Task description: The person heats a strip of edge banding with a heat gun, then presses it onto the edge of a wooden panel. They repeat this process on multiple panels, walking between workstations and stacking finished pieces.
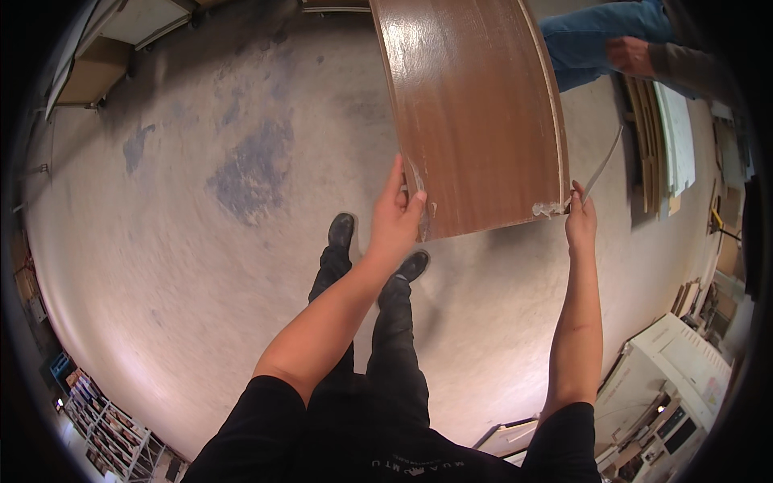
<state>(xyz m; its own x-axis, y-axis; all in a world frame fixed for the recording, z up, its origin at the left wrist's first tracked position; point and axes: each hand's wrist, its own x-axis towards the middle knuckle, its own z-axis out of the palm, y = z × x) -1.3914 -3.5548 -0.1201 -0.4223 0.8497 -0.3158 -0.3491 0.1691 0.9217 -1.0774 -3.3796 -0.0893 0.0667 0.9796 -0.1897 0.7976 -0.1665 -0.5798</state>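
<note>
A glossy brown panel reaches from the top of the view toward me, held above the floor. My left hand is closed on its left edge by the near-left corner, thumb on top. Clear film or tape is crumpled along that edge. At the near-right corner my right hand is closed, its fingers pinching the panel's edge. A thin pale strip sticks up and outward from beside those fingers; where its lower end is fixed is hidden. More crinkled clear film lies on the panel close by.
Another person in blue jeans stands at the far right, one hand beside the panel. Stacked boards lie behind. A white machine or cabinet is at lower right, a metal rack at lower left. Concrete floor surrounds my feet.
</note>
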